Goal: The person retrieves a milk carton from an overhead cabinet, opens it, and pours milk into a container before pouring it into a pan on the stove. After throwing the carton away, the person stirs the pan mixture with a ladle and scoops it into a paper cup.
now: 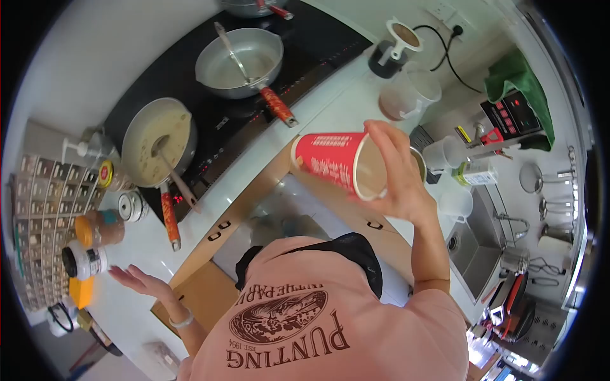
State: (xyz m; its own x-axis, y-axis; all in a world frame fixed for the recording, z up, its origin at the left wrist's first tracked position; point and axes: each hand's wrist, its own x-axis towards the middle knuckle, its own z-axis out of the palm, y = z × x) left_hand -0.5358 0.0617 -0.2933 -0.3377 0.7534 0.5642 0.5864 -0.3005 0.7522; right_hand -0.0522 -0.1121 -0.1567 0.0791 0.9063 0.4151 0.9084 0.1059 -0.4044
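A red and white paper cup (327, 159) hangs in the air above the counter's front edge. My right hand (397, 174) is closed round its rim, with the fingers at the top and the thumb low. The cup's mouth faces my palm and its base points left. On the left, my left hand (136, 280) is held palm up with its fingers spread and nothing in it, near the jars. A pan (136, 136) of pale liquid with a ladle (171, 165) stands on the black cooktop (219, 127).
A second pan (254, 54) with a spoon sits farther back. Jars (98, 227) line the left counter. To the right are a clear jug (413, 92), a black digital device (511, 114), a white bottle (475, 173) and a sink (476, 254). Cabinets lie below.
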